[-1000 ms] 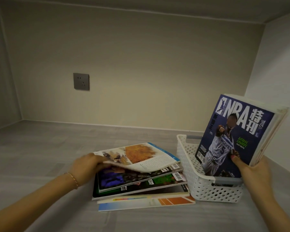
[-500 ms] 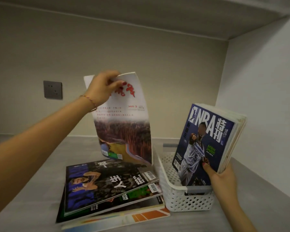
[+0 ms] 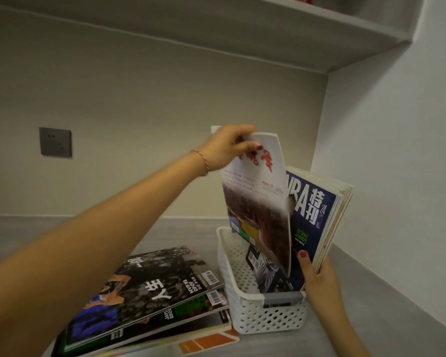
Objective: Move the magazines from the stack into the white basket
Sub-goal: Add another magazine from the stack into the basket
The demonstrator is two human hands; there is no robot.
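My left hand point(image 3: 227, 146) grips the top edge of a white-topped magazine with red characters point(image 3: 258, 202), which hangs upright over the white basket point(image 3: 245, 315), its lower edge inside the rim. My right hand point(image 3: 317, 276) holds a bundle of magazines fronted by a blue NBA cover point(image 3: 312, 215), standing tilted in the basket's right side. The hanging magazine sits just in front of that cover. A flat stack of magazines point(image 3: 144, 300) lies left of the basket, topped by a dark cover with white characters.
The grey shelf surface point(image 3: 49, 233) runs back to a beige wall with a dark socket plate point(image 3: 55, 141). A white side wall point(image 3: 397, 176) stands close on the right. Another shelf board point(image 3: 294, 34) lies overhead.
My left hand lifted the top magazine off the stack, swung it upright and carried it right and down into the basket. The right hand kept holding the NBA bundle.
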